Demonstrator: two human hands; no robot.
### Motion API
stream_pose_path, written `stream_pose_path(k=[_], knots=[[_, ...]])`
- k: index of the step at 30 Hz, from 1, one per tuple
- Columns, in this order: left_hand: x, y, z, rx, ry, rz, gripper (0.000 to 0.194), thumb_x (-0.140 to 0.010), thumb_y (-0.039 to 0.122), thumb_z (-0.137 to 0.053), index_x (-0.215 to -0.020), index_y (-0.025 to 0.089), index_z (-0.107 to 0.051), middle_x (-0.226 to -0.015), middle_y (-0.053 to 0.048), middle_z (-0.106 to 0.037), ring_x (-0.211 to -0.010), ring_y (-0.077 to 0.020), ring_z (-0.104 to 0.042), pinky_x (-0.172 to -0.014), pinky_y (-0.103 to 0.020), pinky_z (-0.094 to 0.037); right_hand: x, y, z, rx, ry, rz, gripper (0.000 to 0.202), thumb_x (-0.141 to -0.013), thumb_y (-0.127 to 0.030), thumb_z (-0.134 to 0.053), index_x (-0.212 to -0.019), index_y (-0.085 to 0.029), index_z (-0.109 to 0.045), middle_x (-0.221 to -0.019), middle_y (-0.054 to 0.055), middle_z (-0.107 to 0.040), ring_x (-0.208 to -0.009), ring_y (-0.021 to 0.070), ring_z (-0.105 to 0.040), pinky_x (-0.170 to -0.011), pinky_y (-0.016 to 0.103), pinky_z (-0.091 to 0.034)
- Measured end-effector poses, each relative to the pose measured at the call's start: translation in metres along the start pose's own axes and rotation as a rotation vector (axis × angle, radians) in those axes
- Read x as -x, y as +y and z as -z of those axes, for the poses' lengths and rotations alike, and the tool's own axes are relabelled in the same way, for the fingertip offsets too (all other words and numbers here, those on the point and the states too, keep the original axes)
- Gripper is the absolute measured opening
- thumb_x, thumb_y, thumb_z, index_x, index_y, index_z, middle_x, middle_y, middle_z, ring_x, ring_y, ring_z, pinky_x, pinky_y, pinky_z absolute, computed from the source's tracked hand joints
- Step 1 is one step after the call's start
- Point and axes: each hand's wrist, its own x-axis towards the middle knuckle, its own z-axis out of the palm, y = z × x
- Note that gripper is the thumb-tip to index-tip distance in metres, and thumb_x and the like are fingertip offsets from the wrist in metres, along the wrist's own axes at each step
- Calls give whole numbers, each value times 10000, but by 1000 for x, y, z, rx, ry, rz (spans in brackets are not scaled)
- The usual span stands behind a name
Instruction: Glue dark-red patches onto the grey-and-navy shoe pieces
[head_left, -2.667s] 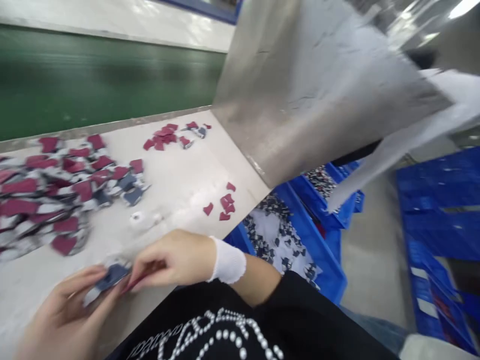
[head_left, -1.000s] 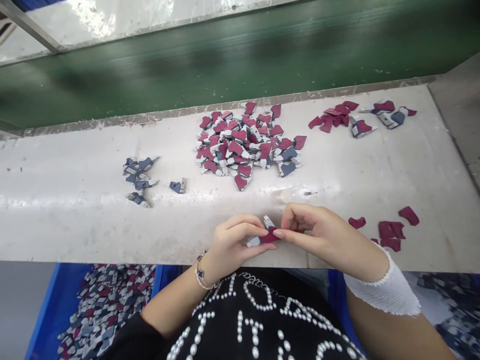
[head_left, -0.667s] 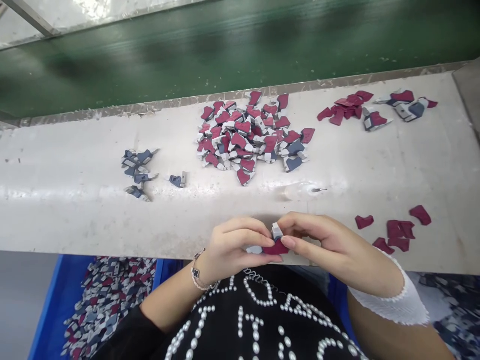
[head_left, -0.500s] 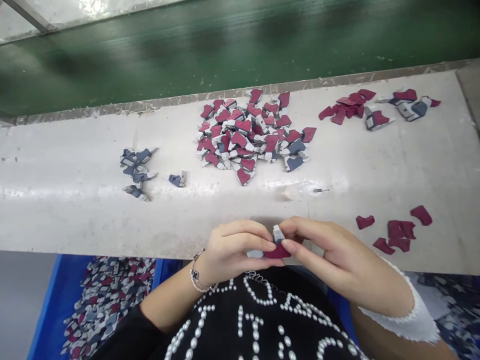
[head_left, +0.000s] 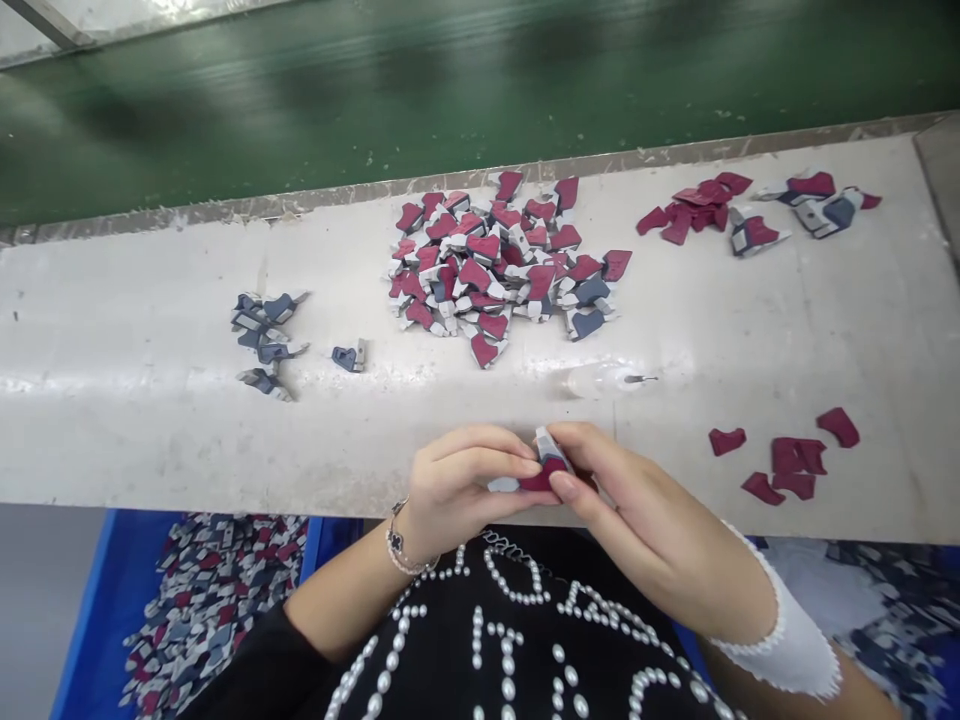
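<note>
Left hand (head_left: 469,475) and right hand (head_left: 641,505) both grip 1 maroon-faced grey piece (head_left: 540,479) between fingertips (head_left: 530,467). Should press evenly, right thumb (head_left: 564,487) flat, edges flush. Loose maroon pieces (head_left: 787,456) lie right of fingers.

Workshop, by its bench (head_left: 150,440) and parts bin (head_left: 105,610).

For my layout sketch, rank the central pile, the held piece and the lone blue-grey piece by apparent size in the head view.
1. Central pile
2. Held piece, partly covered
3. Lone blue-grey piece
The last two may truly match; the held one seems nearer.
</note>
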Motion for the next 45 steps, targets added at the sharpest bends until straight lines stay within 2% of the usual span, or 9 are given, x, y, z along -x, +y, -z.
stream_pose_path(k=[7,11,14,18,24,30,34,40,45], knots=[[5,-2,-6,-57,14,124,273,-789,254,-866,-996,191,-700,-934,-20,-755,-847,-140,-761,-791,-254,-675,3,7,4,88,39,54,147,-1077,-202,-405,-1144,-257,-522,-984,21,-668,-860,178,-655,-751,309,-523],[5,6,-2,-117,-174,311,243,-882,266,-775,-1099,194,-692,-964,-52,-783,-836,-166,-762,-751,-284,-658,6,6,6,282,6,142,206,-1049,-142,-424,-1188,-227,-549,-1053,63,-690,-937,222,-668,-764,361,-554],[4,13,2,-105,-245,287,109,-899,238,-747,-980,187,-695,-819,-17,-761,-689,-130,-716,-619,-226,-603,12,4,8,389,-33,236,222,-1042,-116,-405,-1177,-187,-566,-943,63,-679,-824,223,-644,-661,354,-549],[6,12,0,-31,-180,233,131,-854,236,-777,-814,169,-672,-675,6,-701,-553,-97,-636,-511,-197,-530,15,1,13,483,-85,329,320,-1004,-39,-378,-1237,-164,-560,-903,64,-677,-780,230,-605,-640,368,-534],[4,6,-4,203,-256,514,165,-822,264,-833,-845,153,-714,-749,-32,-769,-633,-127,-721,-578,-204,-605,8,4,20,336,-112,219,197,-1034,-129,-417,-1093,-193,-593,-867,40,-650,-764,195,-621,-623,318,-512],[6,6,-8,23,-243,364,161,-845,275,-803,-848,156,-696,-703,-22,-729,-602,-127,-689,-562,-214,-595,8,14,15,339,-64,207,196,-1025,-132,-402,-1066,-204,-579,-871,47,-639,-774,203,-615,-638,323,-489],[10,6,-11,104,-270,453,203,-857,308,-793,-789,154,-679,-680,-15,-712,-573,-110,-655,-529,-199,-558,9,15,16,371,-91,166,155,-1070,-244,-417,-1063,-208,-568,-886,41,-668,-755,191,-631,-643,316,-489],[9,14,-3,148,-385,527,262,-846,342,-798,-767,156,-632,-656,-8,-656,-575,-106,-586,-531,-223,-494,8,19,14,457,-96,192,476,-1094,-481,-330,-731,-217,-487,-674,16,-572,-597,178,-527,-550,303,-362],[8,20,-1,213,-379,609,271,-859,320,-772,-727,147,-610,-640,-3,-614,-582,-99,-524,-535,-219,-451,11,18,9,517,-106,210,535,-1099,-510,-276,-712,-213,-498,-663,20,-557,-588,174,-503,-549,302,-340]])
